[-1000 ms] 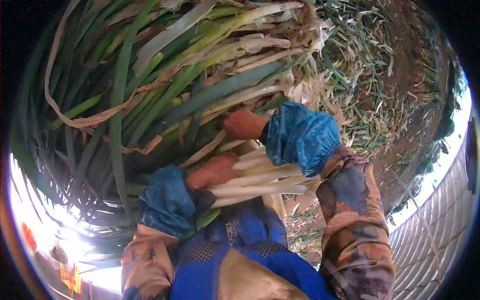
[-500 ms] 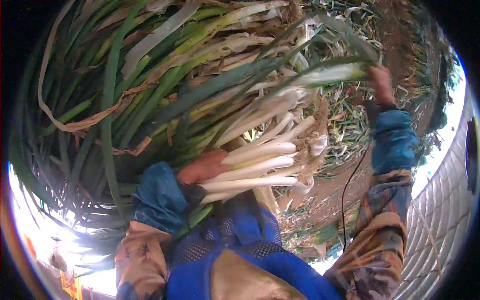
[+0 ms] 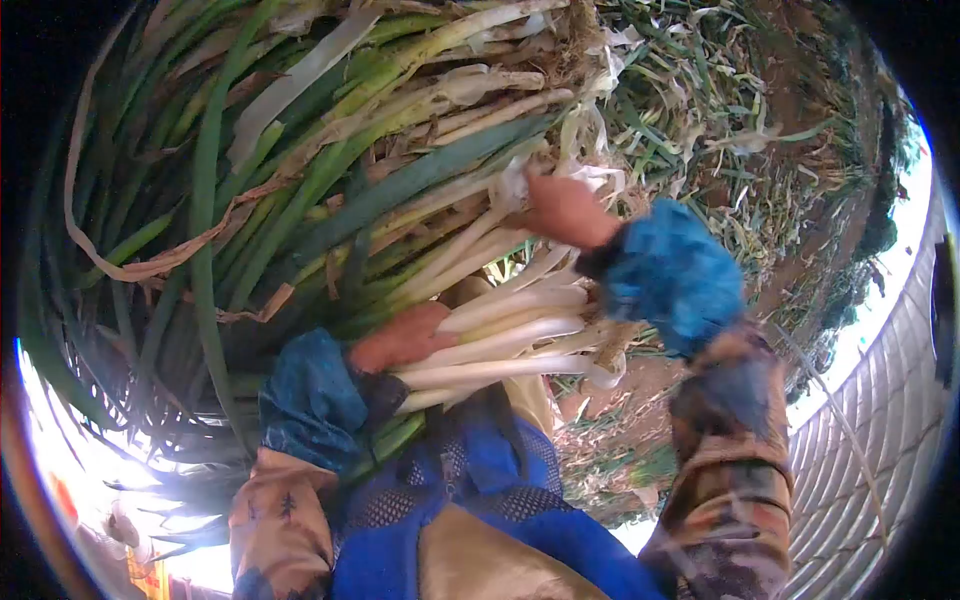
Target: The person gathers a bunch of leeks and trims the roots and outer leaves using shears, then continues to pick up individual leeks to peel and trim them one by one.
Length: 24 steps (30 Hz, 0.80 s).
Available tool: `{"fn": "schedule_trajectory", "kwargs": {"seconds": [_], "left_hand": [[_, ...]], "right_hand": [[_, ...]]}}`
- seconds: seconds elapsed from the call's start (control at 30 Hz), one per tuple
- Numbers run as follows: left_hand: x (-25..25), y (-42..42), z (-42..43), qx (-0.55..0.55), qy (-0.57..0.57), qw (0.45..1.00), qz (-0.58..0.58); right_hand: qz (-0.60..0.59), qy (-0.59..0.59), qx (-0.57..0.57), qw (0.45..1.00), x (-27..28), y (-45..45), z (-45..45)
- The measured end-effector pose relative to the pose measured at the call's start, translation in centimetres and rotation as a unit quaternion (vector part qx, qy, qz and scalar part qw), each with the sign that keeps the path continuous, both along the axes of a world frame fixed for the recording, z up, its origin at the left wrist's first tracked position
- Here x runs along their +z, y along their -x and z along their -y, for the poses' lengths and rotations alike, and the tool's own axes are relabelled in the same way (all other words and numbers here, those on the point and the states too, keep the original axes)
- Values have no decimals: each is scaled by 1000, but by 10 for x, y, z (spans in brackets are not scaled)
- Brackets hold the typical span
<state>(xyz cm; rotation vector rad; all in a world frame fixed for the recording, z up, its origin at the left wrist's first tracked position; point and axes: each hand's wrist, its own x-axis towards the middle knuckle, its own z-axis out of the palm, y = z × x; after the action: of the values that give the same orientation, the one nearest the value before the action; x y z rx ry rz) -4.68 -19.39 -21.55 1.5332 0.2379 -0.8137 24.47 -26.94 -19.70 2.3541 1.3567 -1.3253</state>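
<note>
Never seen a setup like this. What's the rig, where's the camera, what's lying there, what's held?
There is no machine: a person works with two bare hands, in blue sleeve covers. Every picture comes from one head-worn camera looking forward and down, so the person's own arms show at the bottom; the view looks curved, with black corners.

A big pile of long, leafy green plants fills the upper left. Leafy scraps cover much of the ground at the right.

The left hand holds a bunch of white stalks. The right hand is at the pale ends of other stalks; whether it grips them isn't clear.
</note>
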Motion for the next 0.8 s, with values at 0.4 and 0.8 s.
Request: {"fn": "schedule_trajectory", "kwargs": {"seconds": [0.4,0.8], "left_hand": [[3,0,-5,35,35,999,-1],[15,-4,-2,31,18,999,-11]], "right_hand": [[353,23,12,935,16,-232,163],[-77,-204,242,945,-44,50,19]]}}
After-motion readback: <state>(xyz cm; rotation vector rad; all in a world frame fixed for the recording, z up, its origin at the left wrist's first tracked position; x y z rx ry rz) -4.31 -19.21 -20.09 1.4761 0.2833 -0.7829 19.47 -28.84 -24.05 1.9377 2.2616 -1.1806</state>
